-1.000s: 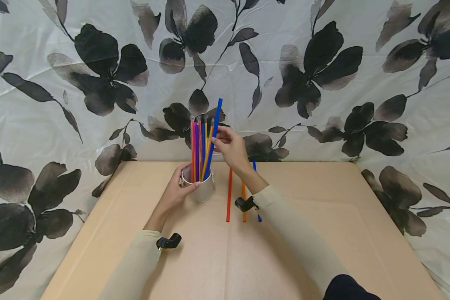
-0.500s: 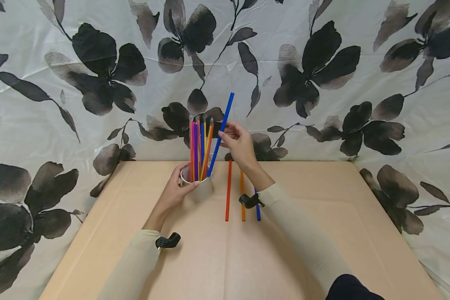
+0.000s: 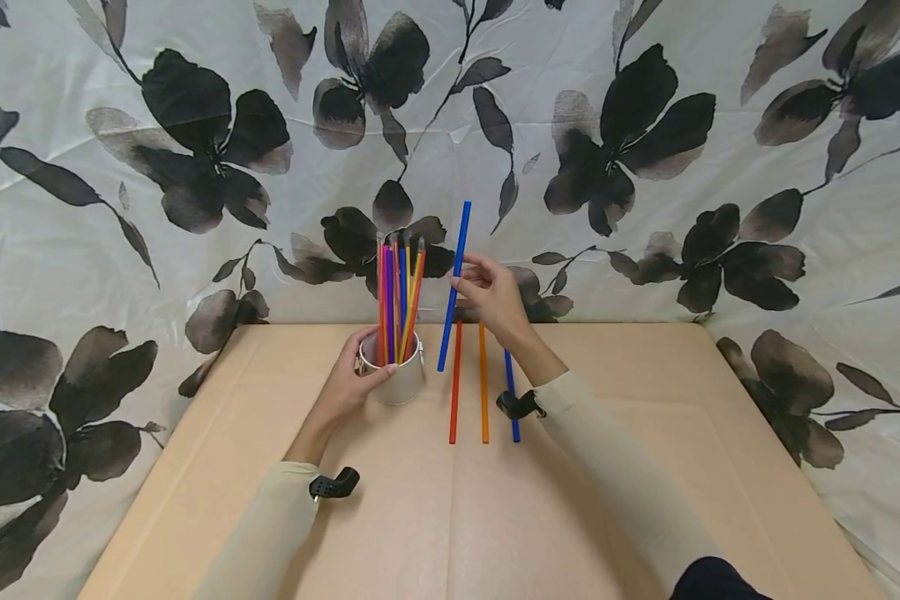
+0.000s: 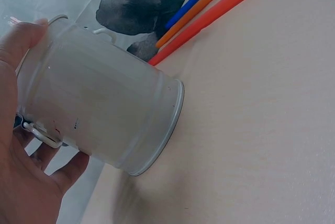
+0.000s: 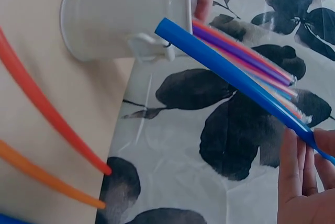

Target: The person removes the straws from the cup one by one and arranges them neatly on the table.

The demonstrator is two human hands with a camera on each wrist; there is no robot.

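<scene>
A small white metal pail [image 3: 403, 387] with a handle stands on the table, full of several colourful straws [image 3: 391, 300] in pink, purple, blue, yellow and orange. My left hand [image 3: 347, 380] holds it at the rim, thumb in front; the left wrist view shows the pail's plain side [image 4: 104, 93]. Between thumb and fingers my right hand [image 3: 497, 298] pinches a blue straw [image 3: 448, 321], tilted and in the air just right of the pail. In the right wrist view the lower end of this blue straw [image 5: 235, 84] is free of the pail.
Right of the pail, a red straw [image 3: 454, 392], an orange straw [image 3: 484, 392] and another blue straw [image 3: 514, 421] lie side by side on the wooden-toned table [image 3: 390, 533]. A white cloth with dark flowers [image 3: 480, 167] hangs behind the table's far edge.
My right hand has drawn the blue straw up out of the pail and moved it right, then lowered it a little. The left hand stays on the pail.
</scene>
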